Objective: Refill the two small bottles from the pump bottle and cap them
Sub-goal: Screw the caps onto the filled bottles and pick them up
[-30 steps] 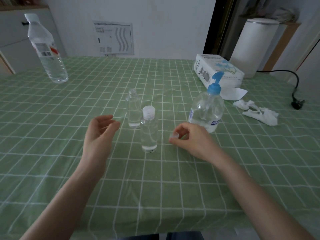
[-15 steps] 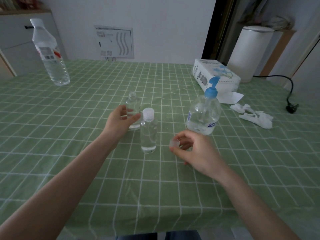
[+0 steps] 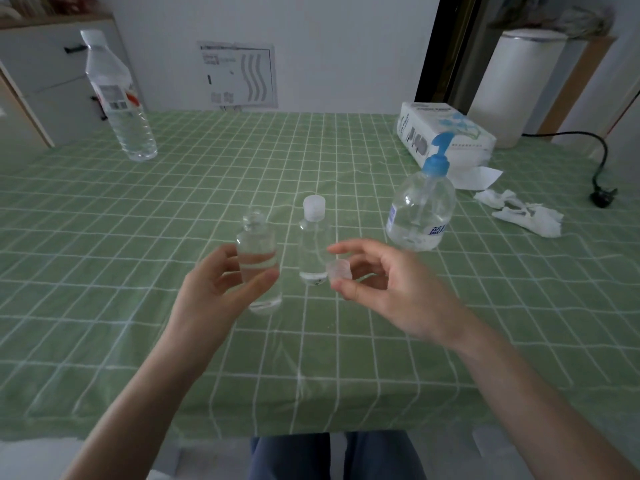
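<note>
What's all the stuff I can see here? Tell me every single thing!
open small bottle: one, clear, near middle, held in the left hand
capped small bottle: one, clear with white cap, standing mid-table
loose cap: one, clear-whitish, pinched in the right hand
pump bottle: one, clear with blue pump, right of the small bottles
water bottle: one, clear, far left
tissue box: one, white, behind the pump bottle
crumpled tissues: a few, white, right side
cord and plug: one, black, far right
tall container: one, white, back right
tablecloth: one, green with white grid, covering the table
left hand: one, grips the open small bottle
right hand: one, pinches the loose cap
</note>
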